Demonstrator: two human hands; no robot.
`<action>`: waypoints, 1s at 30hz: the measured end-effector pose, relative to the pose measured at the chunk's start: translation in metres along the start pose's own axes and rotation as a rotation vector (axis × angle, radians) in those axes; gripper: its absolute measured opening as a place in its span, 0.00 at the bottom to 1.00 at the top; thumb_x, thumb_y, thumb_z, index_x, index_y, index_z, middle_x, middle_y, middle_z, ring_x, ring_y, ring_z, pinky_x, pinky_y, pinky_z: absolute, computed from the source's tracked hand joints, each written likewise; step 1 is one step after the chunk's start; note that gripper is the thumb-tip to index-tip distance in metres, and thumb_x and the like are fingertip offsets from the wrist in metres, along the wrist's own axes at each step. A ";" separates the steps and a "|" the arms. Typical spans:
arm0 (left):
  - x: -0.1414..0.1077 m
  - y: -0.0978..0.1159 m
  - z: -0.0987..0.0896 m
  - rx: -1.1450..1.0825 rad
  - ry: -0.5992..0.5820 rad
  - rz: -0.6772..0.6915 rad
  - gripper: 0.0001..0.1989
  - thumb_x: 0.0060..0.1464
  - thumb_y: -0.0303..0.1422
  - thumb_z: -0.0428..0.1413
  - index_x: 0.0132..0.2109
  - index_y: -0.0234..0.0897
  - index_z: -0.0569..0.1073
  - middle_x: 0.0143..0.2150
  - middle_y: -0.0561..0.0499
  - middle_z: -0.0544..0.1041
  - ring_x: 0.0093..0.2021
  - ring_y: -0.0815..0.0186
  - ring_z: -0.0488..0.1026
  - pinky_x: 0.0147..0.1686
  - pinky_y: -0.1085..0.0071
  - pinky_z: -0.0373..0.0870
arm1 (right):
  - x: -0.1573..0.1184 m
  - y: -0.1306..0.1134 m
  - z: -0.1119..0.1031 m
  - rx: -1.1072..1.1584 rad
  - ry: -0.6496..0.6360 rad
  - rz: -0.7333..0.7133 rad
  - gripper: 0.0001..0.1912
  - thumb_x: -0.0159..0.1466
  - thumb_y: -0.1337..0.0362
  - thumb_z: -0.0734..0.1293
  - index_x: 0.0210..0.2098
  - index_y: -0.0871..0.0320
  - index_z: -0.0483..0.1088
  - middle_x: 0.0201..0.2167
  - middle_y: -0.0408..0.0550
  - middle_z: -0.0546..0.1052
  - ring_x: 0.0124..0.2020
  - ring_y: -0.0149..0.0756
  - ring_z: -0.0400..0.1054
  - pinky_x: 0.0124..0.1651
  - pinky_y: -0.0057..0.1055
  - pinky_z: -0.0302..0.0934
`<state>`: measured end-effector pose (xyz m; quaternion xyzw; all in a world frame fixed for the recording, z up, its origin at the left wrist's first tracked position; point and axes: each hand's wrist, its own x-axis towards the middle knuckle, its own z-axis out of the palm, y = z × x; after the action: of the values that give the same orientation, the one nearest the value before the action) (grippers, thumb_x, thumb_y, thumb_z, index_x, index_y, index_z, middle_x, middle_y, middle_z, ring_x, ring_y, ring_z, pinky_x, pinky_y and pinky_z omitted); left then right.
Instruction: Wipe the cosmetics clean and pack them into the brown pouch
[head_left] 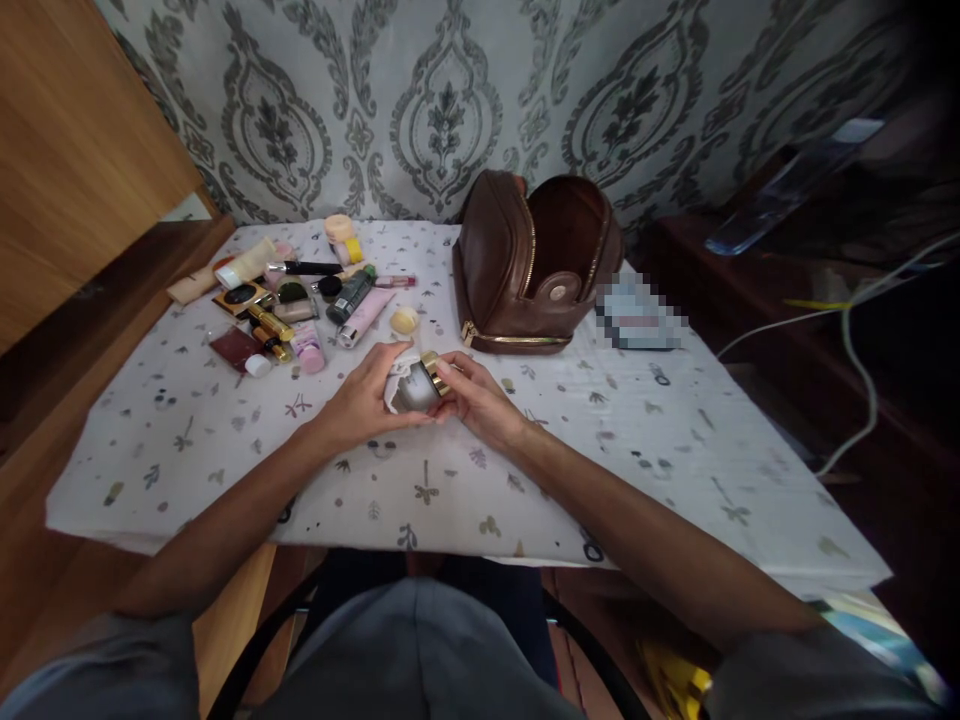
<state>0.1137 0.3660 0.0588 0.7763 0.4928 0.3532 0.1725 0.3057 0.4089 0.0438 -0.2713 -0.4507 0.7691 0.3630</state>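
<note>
Above the front half of the table I hold a small frosted glass bottle (pixel 415 388) with a gold cap (pixel 432 366), tilted on its side. My left hand (pixel 367 395) is closed around its base, with a crumpled white cloth or tissue (pixel 396 376) between palm and glass. The fingers of my right hand (pixel 480 395) are closed on the bottle at its gold cap end. Just beyond my hands lies a round yellowish sponge (pixel 404 320). A pink tube (pixel 365 318) and a dark green bottle (pixel 351 293) lie to the left of it.
A brown leather bag (pixel 499 265) stands unzipped at the back right, beside a blurred-out flat item (pixel 641 315). Several cosmetics, including a red pouch (pixel 237 350) and a compact (pixel 240 296), crowd the back left. A white cable (pixel 862 370) hangs beyond the table's right edge.
</note>
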 end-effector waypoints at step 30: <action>0.003 0.003 -0.002 -0.197 -0.016 -0.002 0.33 0.49 0.40 0.66 0.59 0.41 0.64 0.50 0.47 0.74 0.48 0.58 0.73 0.47 0.64 0.72 | 0.000 -0.002 -0.001 0.005 -0.055 -0.024 0.26 0.56 0.43 0.73 0.42 0.55 0.66 0.29 0.39 0.76 0.25 0.29 0.73 0.26 0.26 0.72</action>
<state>0.1150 0.3668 0.0638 0.7579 0.4550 0.3936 0.2524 0.3070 0.4095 0.0451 -0.2440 -0.4616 0.7730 0.3604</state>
